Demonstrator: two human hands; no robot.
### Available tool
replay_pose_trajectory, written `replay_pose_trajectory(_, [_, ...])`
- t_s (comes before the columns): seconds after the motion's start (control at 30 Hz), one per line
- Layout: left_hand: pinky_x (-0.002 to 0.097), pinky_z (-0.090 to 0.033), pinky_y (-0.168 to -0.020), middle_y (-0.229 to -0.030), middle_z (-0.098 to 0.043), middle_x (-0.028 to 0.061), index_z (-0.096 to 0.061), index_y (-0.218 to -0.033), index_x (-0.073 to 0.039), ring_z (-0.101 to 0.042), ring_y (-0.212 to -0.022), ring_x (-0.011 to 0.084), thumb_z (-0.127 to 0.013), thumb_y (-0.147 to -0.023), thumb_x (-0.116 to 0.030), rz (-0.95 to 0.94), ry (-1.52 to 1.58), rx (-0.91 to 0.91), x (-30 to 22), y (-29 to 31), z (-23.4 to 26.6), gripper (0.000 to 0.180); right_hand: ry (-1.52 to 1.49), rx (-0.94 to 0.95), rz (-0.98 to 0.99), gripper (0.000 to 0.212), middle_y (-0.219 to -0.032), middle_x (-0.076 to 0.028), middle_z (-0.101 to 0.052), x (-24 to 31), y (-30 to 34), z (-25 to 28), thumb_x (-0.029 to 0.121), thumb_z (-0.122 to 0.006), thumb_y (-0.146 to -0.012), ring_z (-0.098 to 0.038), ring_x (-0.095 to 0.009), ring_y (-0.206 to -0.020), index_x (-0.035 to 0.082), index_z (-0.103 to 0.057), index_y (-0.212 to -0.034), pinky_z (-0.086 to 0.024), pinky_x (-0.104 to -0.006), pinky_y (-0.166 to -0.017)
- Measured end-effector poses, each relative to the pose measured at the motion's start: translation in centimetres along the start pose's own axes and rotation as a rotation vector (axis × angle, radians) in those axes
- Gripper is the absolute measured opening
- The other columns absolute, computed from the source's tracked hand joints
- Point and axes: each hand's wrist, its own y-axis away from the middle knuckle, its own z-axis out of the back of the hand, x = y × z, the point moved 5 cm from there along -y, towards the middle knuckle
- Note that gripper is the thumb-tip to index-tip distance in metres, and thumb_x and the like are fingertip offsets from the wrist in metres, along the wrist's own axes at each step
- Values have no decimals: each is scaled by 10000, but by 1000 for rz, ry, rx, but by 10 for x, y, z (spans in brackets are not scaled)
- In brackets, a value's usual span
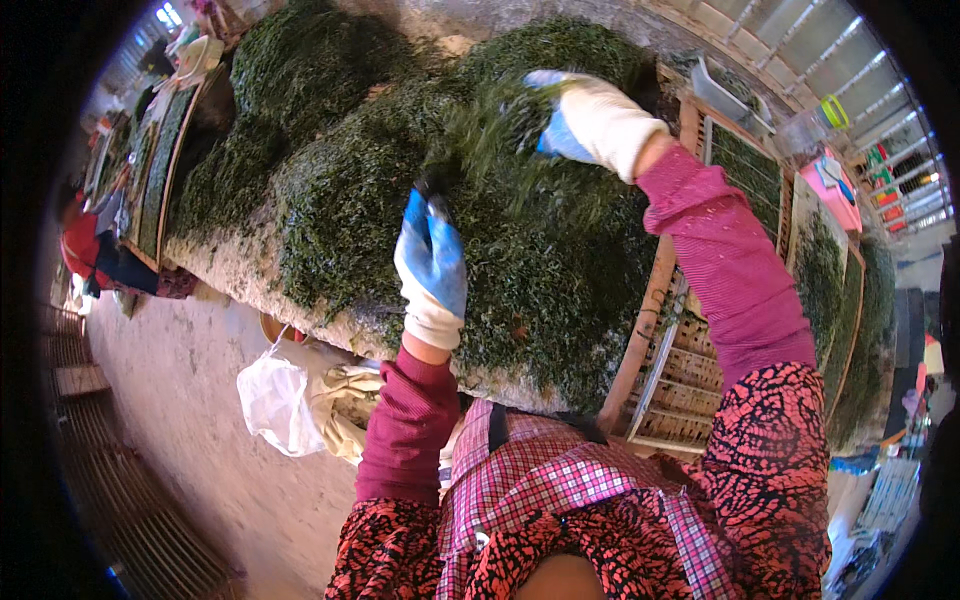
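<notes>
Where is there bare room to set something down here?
Bare: the floor between the dark ribbed panel and the white bag, and the narrow ledge strip between floor and green heap. Crowded: the heap beneath the left hand and right hand, up to the wooden frame.

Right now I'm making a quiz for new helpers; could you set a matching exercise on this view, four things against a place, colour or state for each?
Things:
1. Right hand
2. White bag
3. Large heap
4. Pink container

Descriptions:
A. Near the picture's right edge
B. Dark green and leafy
C. Gloved, with loose green strands between its fingers
D. Left of the left sleeve

Pairs: 1-C, 2-D, 3-B, 4-A
</notes>
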Motion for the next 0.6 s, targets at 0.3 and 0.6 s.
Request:
replay_pose_trajectory(0.3, [415,-422,-1080,-1409,-547,84,-478,-1428,-64,-518,-1283,229,-395,-1049,-458,490,1098,524,-16,-39,-73,553,-159,-186,341,368,-801,-243,-688,49,57,53,297,-745,-776,-702,-381,-796,-27,-709,-946,-555,-426,-717])
replay_pose_trajectory(0.6, [424,-451,-1066,-1447,-513,100,-411,-1483,-115,-537,-1282,241,-557,-978,-480,854,928,723,-8,27,-77,640,-984,-32,212,330,-916,-83,-703,3,57,-29,43,-670,-852,-616,-181,-760,52,-645,-1181,-517,-328,-708])
